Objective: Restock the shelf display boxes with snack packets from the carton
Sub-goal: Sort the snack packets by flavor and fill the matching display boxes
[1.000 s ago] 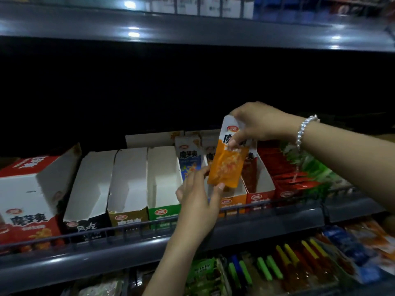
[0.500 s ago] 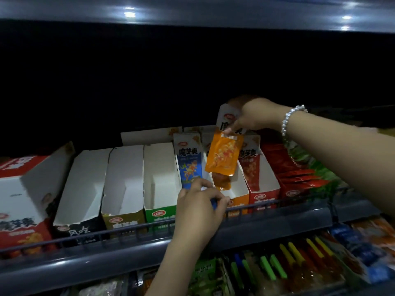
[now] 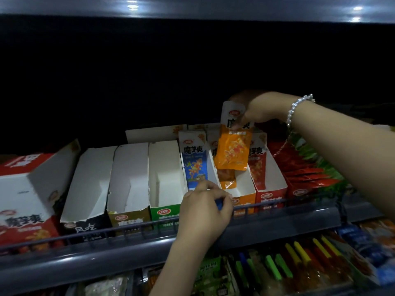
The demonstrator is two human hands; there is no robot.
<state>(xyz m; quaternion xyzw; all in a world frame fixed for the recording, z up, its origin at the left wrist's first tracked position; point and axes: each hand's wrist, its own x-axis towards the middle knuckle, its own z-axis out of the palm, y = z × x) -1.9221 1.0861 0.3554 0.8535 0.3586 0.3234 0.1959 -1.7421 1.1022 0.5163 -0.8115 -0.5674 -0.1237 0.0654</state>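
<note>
Your right hand (image 3: pixel 259 110) pinches 1 orange snack packet (image 3: pixel 233 151) by its top, hanging above the orange display box (image 3: pixel 242 194) below your fingertips, your left hand (image 3: pixel 206 207) curls on the blue box's (image 3: pixel 195 165) front, and 3 boxes leftward look unfilled.

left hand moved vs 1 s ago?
Yes. The left hand dropped from the orange packet to the front of the blue display box, by the shelf rail.

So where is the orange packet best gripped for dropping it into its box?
By its white top edge, from above, as the right hand pinches it: the orange packet hangs upright, its free lower end pointing into the narrow orange box.
</note>
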